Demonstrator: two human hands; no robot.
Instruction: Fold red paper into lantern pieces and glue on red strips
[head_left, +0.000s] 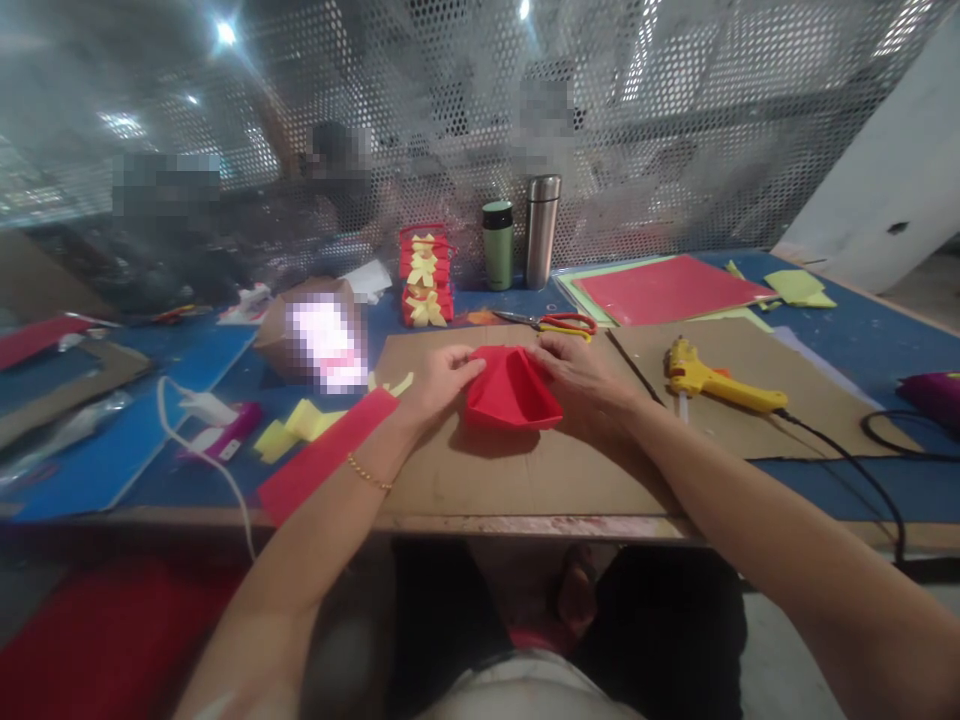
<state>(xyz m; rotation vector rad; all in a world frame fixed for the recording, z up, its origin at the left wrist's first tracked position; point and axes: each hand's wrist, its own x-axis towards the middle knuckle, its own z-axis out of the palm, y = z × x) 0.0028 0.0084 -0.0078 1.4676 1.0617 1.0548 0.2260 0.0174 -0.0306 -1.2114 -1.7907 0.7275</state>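
Note:
Between my two hands is a folded red paper box (513, 392), held just over the brown cardboard sheet (450, 485), its open side facing me. My left hand (442, 378) pinches its left upper edge with thumb and fingers. On the opposite edge, my right hand (574, 368) grips the paper, fingers partly hidden behind it. Scissors (566, 323) with red and yellow handles lie just beyond my right hand. A yellow glue gun (701, 378) rests on the cardboard to the right. Near my left forearm lies a red paper strip (330, 455).
Finished red boxes with yellow bows (426, 275) stand at the back, beside a green tumbler (498, 245) and a steel flask (543, 232). Red sheets (667, 288) lie back right. A lit phone (328, 340) leans at left, near yellow paper pieces (300, 428) and a white cable (232, 480).

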